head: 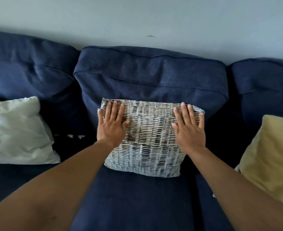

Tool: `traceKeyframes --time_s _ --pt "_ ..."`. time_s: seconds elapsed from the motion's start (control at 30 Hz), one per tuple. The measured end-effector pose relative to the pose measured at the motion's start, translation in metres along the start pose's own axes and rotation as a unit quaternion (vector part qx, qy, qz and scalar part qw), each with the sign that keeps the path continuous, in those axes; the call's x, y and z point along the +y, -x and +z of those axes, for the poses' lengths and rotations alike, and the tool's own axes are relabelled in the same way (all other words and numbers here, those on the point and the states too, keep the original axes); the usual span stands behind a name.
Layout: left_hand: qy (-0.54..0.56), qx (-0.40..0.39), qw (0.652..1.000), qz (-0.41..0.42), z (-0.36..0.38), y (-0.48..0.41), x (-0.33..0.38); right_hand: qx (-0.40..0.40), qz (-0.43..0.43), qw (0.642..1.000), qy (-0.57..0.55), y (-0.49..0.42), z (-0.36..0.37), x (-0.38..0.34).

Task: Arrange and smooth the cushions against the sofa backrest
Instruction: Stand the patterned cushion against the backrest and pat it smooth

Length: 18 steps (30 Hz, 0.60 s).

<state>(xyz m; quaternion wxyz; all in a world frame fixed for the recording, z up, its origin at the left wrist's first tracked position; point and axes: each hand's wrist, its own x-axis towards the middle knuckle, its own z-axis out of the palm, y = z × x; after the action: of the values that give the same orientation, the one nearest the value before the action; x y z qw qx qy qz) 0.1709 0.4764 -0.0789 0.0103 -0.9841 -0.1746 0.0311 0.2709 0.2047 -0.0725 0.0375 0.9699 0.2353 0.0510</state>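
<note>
A patterned cushion point(147, 140) in white and dark grey-blue leans against the middle back cushion point(150, 77) of a navy sofa. My left hand point(111, 124) lies flat on its upper left part, fingers spread. Flat on the upper right part rests my right hand point(189, 129), fingers reaching the top edge. Neither hand grips anything. A white cushion point(15, 130) lies at the left against the backrest. At the right edge a pale yellow cushion point(269, 155) leans against the right back cushion point(264, 75).
The navy seat point(137, 200) stretches toward me below the patterned cushion. A pale grey wall point(137, 19) rises behind the sofa. The left back cushion point(27, 64) sits behind the white cushion. Small light specks point(70, 135) lie in the gap beside the white cushion.
</note>
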Motion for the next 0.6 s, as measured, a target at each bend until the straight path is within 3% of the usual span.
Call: traceKeyframes --time_s 0.17,0.27,0.43,0.53,0.6 --pt "0.013 -0.037 0.999 -0.024 -0.017 0.005 -0.001 -0.028 0.038 0.999 0.001 0.009 -0.011 0.007" --pt "0.068 -0.015 0.996 -0.052 -0.032 0.008 0.016 -0.043 0.069 0.996 -0.038 0.012 -0.028 0.002" --pt "0.264 0.104 0.959 -0.002 -0.062 0.022 0.051 0.057 0.117 0.984 -0.122 0.031 -0.054 0.008" --pt "0.364 0.057 0.93 0.02 -0.08 0.035 0.079 0.098 0.153 0.972 -0.15 0.048 -0.064 0.025" --pt "0.374 0.028 0.926 0.036 -0.088 0.043 0.099 0.106 0.18 0.962 -0.173 0.062 -0.068 0.041"
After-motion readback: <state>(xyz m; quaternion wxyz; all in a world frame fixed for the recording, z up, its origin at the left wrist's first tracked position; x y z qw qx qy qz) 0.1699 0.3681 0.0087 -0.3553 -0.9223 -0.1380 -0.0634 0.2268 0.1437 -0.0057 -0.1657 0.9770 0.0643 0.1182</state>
